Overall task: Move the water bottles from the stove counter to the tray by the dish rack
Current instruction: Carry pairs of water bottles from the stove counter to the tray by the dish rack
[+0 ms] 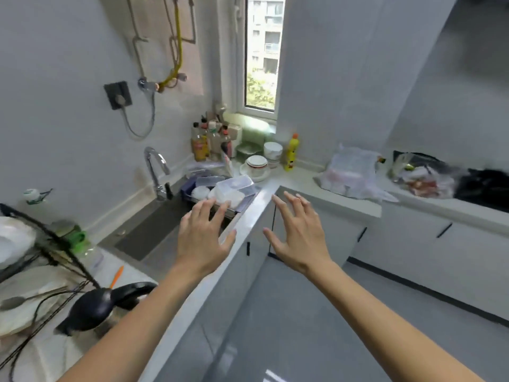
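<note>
My left hand (203, 238) and my right hand (298, 234) are both stretched out in front of me with fingers spread, holding nothing. The left hovers over the sink's near edge, the right over the counter corner. A clear water bottle with a green cap (82, 244) stands at the left beside the black dish rack (41, 238). Another bottle with a white and green cap (34, 197) stands behind the rack by the wall. On the right, the stove counter (440, 208) carries plastic bags; no water bottle is plainly visible there. The picture is blurred.
The sink (154, 232) with its tap (155, 172) holds a basket of plastic containers (234, 188). Sauce bottles (209, 142), bowls (259, 164) and a yellow bottle (291, 153) crowd the corner under the window. A black kettle (99, 304) sits at the lower left. Plastic bags (355, 175) lie on the right.
</note>
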Demonstrator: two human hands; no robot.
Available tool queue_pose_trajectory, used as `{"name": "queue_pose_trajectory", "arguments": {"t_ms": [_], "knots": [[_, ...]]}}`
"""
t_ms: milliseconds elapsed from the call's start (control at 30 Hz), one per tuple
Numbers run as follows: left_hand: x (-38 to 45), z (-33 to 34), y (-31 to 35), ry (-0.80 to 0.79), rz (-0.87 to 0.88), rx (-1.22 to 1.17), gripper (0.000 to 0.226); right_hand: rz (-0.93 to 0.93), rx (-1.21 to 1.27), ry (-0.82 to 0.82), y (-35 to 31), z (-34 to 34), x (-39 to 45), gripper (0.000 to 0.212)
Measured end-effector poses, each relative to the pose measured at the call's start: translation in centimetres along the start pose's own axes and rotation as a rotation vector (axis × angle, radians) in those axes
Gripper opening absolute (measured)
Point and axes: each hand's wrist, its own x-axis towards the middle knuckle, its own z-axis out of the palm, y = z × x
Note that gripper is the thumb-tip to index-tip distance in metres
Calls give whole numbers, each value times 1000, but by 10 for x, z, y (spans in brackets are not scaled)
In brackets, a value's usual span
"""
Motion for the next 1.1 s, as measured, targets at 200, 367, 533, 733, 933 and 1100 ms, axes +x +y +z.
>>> {"name": "queue_pose_trajectory", "arguments": {"t_ms": [200, 367, 533, 733, 933, 1100], "knots": [[73, 64, 180, -76, 224, -105, 72, 262, -92, 58, 178, -74, -43, 80], [115, 113, 312, -105, 445, -155, 69, 466, -113, 116, 289, -114, -89, 82], [146, 166, 430, -180, 625, -220, 67, 655, -155, 161, 385, -140, -120, 84], [194, 235, 564, -235, 772, -363, 67, 816, -198, 216, 506, -167, -128, 80], [256, 290, 697, -301, 901, -477, 68, 951, -245, 264, 624, -201, -115, 79], [302, 330, 787, -338, 984, -473, 68, 1038, -270, 322, 703, -229, -105, 80]]}}
